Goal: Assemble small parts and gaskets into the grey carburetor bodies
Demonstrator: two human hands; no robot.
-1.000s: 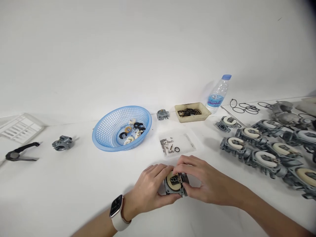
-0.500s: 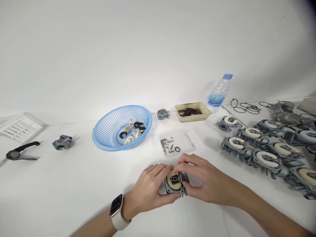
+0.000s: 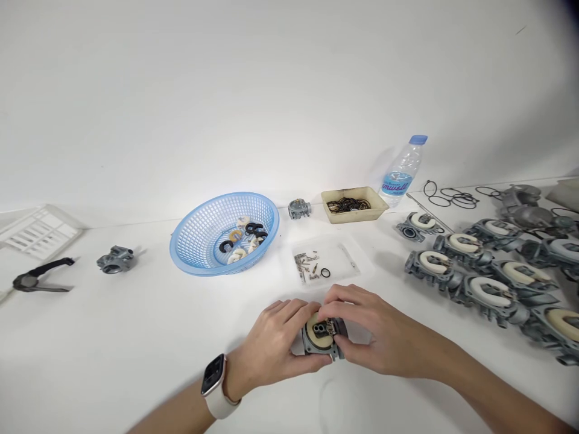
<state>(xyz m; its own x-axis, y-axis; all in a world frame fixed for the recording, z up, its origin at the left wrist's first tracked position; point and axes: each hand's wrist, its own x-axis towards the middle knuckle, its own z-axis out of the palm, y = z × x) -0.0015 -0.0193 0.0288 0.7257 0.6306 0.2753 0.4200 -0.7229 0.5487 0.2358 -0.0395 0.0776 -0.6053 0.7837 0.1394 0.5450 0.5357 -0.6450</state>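
My left hand (image 3: pixel 280 340), with a watch on its wrist, is closed around the left side of a grey metal carburetor body (image 3: pixel 309 348), fingers behind it and thumb along its near edge. The body lies with its open side up, and a cream C-shaped float (image 3: pixel 319 341) sits in it around the dark central posts. From the right, my right hand (image 3: pixel 371 328) pinches at the float's hinge end: the index fingertip rests on the float's far part, the thumb at its near right end. Its fingertips partly hide the hinge.
Behind my hands lies a clear tray (image 3: pixel 335 256) with small brass parts and an O-ring. Further back stand a blue basket (image 3: pixel 190 262) of floats, a cream tray (image 3: pixel 357 216) of rubber rings and a bottle (image 3: pixel 400 172). Several carburetors (image 3: pixel 488 295) crowd the right; pliers (image 3: pixel 34 280) lie left.
Almost nothing differs. My right hand has shifted very slightly at the float, while my left hand keeps the same hold on the carburetor.
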